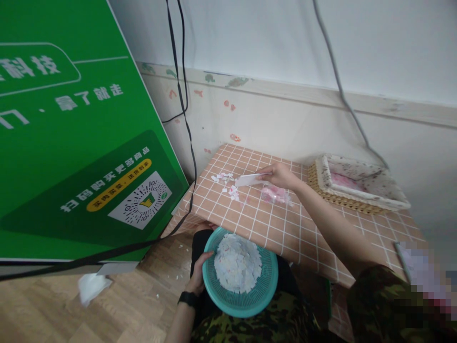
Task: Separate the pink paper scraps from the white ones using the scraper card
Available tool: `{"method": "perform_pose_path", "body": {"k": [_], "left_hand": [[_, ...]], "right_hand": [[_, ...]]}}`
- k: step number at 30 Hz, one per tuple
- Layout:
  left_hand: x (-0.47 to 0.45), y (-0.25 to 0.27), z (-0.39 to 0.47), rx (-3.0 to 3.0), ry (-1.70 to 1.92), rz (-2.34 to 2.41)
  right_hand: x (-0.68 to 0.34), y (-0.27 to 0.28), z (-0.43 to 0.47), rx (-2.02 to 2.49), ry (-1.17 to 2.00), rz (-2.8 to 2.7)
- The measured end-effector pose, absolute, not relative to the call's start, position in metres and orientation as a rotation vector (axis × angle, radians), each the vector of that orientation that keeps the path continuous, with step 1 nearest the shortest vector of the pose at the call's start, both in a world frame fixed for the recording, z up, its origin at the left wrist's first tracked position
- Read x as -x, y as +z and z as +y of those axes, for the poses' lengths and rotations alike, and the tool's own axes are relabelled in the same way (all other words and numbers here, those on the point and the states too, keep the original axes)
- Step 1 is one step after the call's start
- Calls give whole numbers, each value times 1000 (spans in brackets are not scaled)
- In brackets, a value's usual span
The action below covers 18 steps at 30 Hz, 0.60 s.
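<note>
Card: my right hand (pixel 280 175) pinches a flat white card (pixel 250 179) against the tabletop, its edge at the paper scraps (pixel 226 183).
Basket: my left hand (pixel 198 276) grips the rim of a teal basket (pixel 266 290) full of scraps, held in my lap below the table edge.
Surface: table (pixel 285 224) with a tile-patterned cover; a wicker tray (pixel 357 188) stands at the far right.
Room: green sign (pixel 71 143) on the left, pale wall (pixel 285 47) behind, wood floor (pixel 107 309).

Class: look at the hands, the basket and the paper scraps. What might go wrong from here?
1. The teal basket sits below the table edge, held by the left hand alone; it may tip.
2. Scraps swept by the card in the right hand may miss it and land on the floor.
</note>
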<state>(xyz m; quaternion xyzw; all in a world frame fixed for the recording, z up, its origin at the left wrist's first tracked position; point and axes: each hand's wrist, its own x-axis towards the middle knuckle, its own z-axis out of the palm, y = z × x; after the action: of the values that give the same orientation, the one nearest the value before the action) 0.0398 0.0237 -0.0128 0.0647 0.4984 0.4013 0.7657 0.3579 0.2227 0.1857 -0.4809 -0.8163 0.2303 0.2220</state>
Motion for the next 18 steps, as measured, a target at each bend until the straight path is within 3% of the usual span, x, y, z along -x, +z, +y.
{"method": "perform_pose_path", "body": {"k": [8, 18], "left_hand": [[-38, -22, 24, -133, 883, 1070], [-38, -26, 23, -133, 909, 1018]], "right_hand": [[-365, 203, 223, 1312, 839, -2408], [-352, 205, 199, 1281, 670, -2411]]}}
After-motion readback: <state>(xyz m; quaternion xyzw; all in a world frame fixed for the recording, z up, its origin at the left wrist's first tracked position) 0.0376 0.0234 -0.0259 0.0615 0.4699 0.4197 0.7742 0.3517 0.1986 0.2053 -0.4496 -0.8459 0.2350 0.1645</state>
